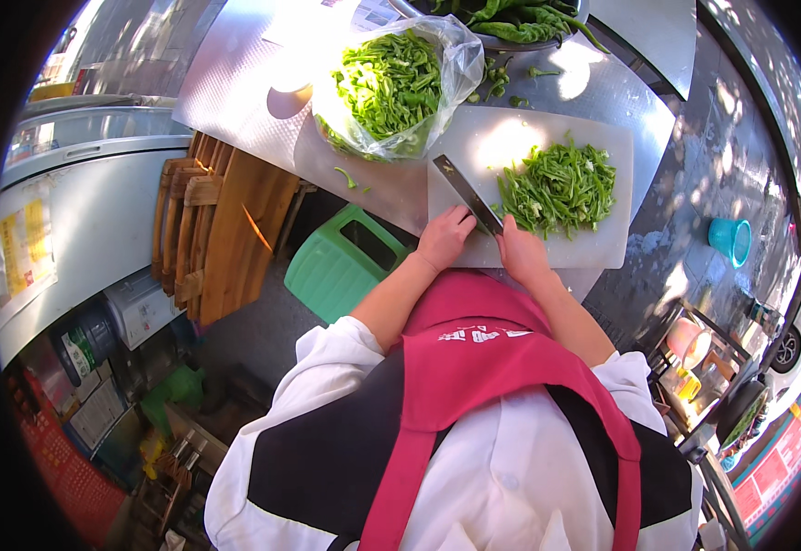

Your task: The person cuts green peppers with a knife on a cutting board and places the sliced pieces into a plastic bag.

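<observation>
My right hand (521, 253) grips the handle of a kitchen knife (461, 187), whose broad blade slants away to the upper left over a white cutting board (466, 255). Beside the blade, my left hand (446, 235) rests at the board's near left part with its fingers curled. Whether anything lies under those fingers is hidden. A heap of sliced green peppers (559, 186) sits on the board to the right of the knife. Behind the board's left corner stands a clear plastic bag (457, 55) filled with more sliced green peppers (397, 86).
A metal table (366, 196) bears the board. Whole green peppers (517, 27) fill a bowl at the back, with cut pepper stems (498, 81) near it. A green plastic stool (331, 275) and folded wooden furniture (235, 241) stand left; a turquoise bucket (723, 237) stands right.
</observation>
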The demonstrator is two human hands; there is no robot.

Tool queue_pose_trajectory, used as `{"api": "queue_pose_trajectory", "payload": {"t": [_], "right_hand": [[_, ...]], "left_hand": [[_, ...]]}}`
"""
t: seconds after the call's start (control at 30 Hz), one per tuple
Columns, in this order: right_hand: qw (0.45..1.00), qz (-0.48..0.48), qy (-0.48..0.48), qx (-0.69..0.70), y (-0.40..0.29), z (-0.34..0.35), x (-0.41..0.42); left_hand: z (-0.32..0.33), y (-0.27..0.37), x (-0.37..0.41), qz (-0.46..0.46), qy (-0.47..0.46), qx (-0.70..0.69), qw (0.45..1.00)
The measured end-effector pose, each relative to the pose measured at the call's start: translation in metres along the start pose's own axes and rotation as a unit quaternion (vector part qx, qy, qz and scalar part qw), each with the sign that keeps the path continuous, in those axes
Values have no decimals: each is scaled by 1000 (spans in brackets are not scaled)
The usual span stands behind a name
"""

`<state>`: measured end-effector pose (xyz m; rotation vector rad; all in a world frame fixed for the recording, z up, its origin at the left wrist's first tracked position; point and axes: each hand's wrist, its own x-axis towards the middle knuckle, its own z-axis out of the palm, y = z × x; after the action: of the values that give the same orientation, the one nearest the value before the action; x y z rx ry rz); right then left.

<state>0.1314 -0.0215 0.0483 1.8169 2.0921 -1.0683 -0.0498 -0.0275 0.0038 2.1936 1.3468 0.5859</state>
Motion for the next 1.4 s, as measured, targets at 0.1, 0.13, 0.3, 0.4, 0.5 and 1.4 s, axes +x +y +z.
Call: {"api": "queue_pose_trajectory", "payload": {"t": [0.1,0.13,0.3,0.4,0.5,1.4], "right_hand": [[999,28,-25,-19,8,-1,-16],[998,38,-36,-26,8,-6,-20],[998,5,-49,-43,-1,-31,-22],[996,-12,-60,-65,-8,-40,-20],[996,-5,-48,-69,-10,-31,-15],[999,-18,-8,-27,-10,-6,7]], "left_hand": [[-1,-1,-1,-12,7,3,1000],[-1,-1,-1,-16,11,4,1000],[0,-3,-2,3,15,18,1000],[-2,-2,-1,15,14,23,1000],[-2,-2,1,26,24,23,999],[-12,-4,-7,-25,20,-18,999]]}}
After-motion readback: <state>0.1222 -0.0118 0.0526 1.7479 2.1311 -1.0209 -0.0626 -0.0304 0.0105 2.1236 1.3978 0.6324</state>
